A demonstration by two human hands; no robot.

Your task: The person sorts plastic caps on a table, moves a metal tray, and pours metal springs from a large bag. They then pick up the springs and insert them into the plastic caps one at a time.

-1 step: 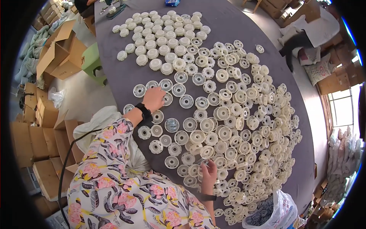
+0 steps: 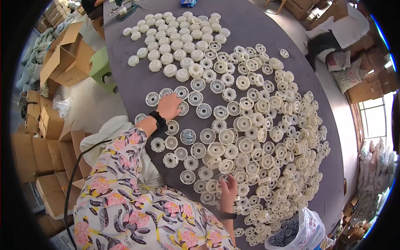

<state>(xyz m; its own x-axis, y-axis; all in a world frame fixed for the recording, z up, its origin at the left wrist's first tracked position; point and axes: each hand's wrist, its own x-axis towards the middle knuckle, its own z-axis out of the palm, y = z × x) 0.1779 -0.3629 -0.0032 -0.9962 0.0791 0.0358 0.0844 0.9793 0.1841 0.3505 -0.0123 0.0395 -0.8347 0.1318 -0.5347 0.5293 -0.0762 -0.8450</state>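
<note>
Landmark: the coil cup (image 2: pixel 188 136), a pale round piece on the grey surface (image 2: pixel 233 14), filled with silvery-blue windings.

Left hand (image 2: pixel 168 106), dark band at the wrist, lies beyond the coil cup and a little left; its fingers touch a clear disc (image 2: pixel 183 108). Right hand (image 2: pixel 228 187) is on the near right side of the coil cup, thumb and fingers drawn together at a thin pale piece (image 2: pixel 223 177). Both grips are partly hidden; cannot tell whether either is closed on its piece.

Wheel-like pieces (image 2: pixel 252 167), off-white, heap up right of the coil cup, some on edge, others overlapping. Beyond it, domed pieces (image 2: pixel 179 54) sit in loose rows.

Containers: thin plastic bag (image 2: pixel 316 233), well off to the near right of the coil cup, mouth open, full of grey stranded stuff (image 2: pixel 285 234). Open carton (image 2: pixel 62 58), flaps up, far left beyond the coil cup, past the green stool (image 2: pixel 100 66); interior out of sight. More cartons (image 2: pixel 46 152) stand left of the coil cup.

Markings: coloured print on the plastic bag; red mark on a pale sack (image 2: pixel 350 78) far right of the coil cup; pale lettering on a blue packet (image 2: pixel 188 3) at the surface's far end.
</note>
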